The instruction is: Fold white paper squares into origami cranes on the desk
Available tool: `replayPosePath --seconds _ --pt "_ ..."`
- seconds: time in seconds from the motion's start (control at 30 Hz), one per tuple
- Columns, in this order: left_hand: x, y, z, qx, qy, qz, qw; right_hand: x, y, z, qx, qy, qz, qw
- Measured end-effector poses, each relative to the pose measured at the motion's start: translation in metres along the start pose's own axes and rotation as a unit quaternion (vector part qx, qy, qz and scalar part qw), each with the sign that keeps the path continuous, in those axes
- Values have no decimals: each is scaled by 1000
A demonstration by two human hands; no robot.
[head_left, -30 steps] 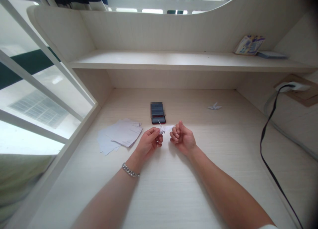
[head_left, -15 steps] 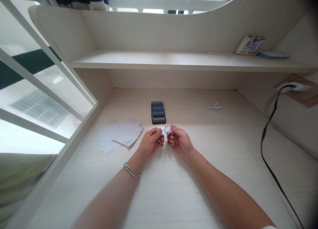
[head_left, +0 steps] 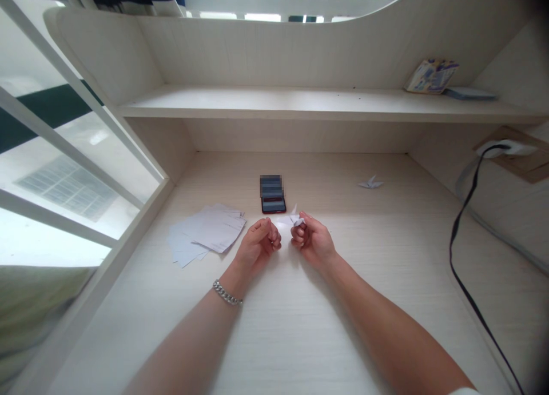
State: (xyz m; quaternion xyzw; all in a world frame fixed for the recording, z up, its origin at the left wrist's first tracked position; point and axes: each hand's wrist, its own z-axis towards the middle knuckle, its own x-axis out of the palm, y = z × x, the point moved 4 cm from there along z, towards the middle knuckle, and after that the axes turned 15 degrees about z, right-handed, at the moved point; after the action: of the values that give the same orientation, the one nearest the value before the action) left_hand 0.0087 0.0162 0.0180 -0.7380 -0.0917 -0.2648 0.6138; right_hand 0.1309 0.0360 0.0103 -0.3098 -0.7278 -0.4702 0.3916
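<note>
My right hand (head_left: 312,238) pinches a small folded white paper crane (head_left: 297,219) between thumb and fingers. One thin point of the crane sticks up toward the phone, and part of it is hidden by the fingertips. Just left of it, my left hand (head_left: 259,240) is closed with its fingers curled, apart from the crane; nothing shows in it. A silver chain bracelet (head_left: 227,293) circles the left wrist. Beyond the hands lies a phone (head_left: 273,203) with a partly blurred screen. Farther right on the desk sits another white paper crane (head_left: 371,183).
Loose white paper sheets (head_left: 214,229) overlap on the desk (head_left: 274,338) left of my hands. A shelf (head_left: 257,100) crosses the back, holding a patterned packet (head_left: 432,76) and a flat bluish item (head_left: 470,94). A black cable (head_left: 457,235) hangs from the socket at right.
My left hand has let go of the folded paper and drawn slightly left. My right hand has turned the piece, whose upright point now shows.
</note>
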Motion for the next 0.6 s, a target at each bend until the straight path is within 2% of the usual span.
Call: replayPosePath --seconds 0.33,0.6 --pt "-2 1 1 -4 -41 16 999 2 1 -1 -35 8 -67 997" --pt "-1 -2 1 -18 -29 -6 999 3 3 -1 -25 13 -67 997"
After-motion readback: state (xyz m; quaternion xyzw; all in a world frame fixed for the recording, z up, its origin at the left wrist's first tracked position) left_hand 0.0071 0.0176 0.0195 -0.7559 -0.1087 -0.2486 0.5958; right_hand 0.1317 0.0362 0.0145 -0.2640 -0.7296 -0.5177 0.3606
